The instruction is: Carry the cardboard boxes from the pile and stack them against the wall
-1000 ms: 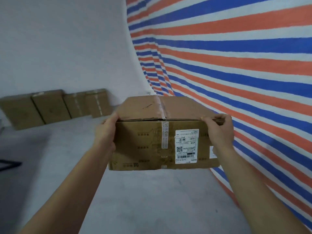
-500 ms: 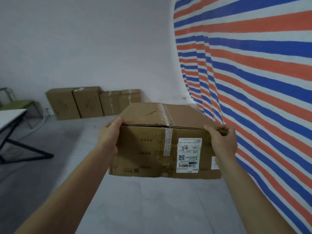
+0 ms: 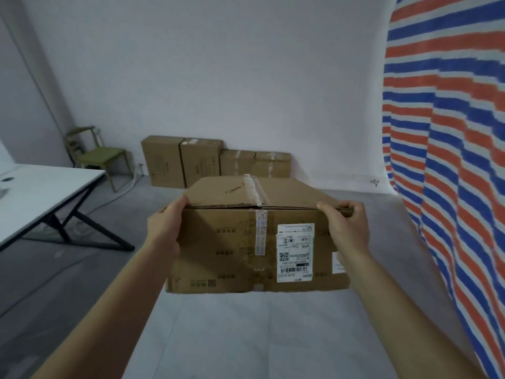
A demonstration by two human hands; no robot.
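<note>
While held in the air above the floor (image 3: 82,283), well short of the wall (image 3: 232,77), a taped brown box (image 3: 246,247) bearing a white label (image 3: 295,253) is gripped at its upper corners by the left hand (image 3: 165,228) and right hand (image 3: 348,228), both arms outstretched.

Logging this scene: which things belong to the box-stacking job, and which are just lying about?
Job: brown taped cardboard box held by left hand and right hand; row of brown cardboard boxes at the white wall.
Lying about: white table, green chair, red-blue-white striped tarpaulin.
</note>
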